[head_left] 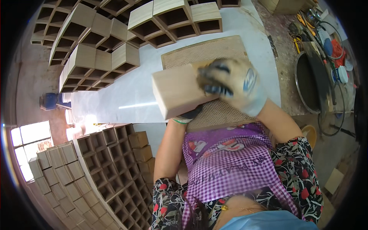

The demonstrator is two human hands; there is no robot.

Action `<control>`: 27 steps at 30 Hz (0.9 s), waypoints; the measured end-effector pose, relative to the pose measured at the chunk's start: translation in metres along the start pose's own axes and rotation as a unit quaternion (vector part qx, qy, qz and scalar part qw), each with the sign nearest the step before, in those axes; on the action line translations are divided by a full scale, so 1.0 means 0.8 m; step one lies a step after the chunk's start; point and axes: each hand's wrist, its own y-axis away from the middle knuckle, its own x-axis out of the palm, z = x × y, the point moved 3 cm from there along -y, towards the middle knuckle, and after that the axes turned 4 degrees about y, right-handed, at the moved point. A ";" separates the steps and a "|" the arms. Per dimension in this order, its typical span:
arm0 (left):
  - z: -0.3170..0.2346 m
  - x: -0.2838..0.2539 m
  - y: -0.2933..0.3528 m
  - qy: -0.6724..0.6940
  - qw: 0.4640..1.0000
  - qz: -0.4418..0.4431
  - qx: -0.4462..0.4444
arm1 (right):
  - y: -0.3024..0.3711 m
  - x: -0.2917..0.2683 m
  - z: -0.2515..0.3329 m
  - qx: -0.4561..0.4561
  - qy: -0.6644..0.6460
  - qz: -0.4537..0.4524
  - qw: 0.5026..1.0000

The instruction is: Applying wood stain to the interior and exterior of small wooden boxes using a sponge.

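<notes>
A pale wooden box point(177, 87) is tilted above a brown textured mat point(211, 49) on the table in front of me. My left hand point(190, 114), in a dark glove with a green-edged cuff, is closed under the box and mostly hidden by it. My right hand point(237, 85), in a pale work glove with dark fingertips, is at the box's right end. Its fingers are curled and smeared by motion. A dark patch shows at them, and I cannot make out whether it is a held thing or the glove.
Stacked open-fronted wooden boxes point(97, 57) line the table's far left, with more point(176, 21) at the back. A rack of box compartments point(111, 165) stands to my lower left. A round dark-topped container point(306, 82), cables and tools point(304, 28) lie at the right.
</notes>
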 end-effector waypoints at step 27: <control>0.037 0.012 0.001 0.560 0.799 -0.070 -0.209 | 0.018 -0.010 0.064 -0.125 0.025 0.012 0.992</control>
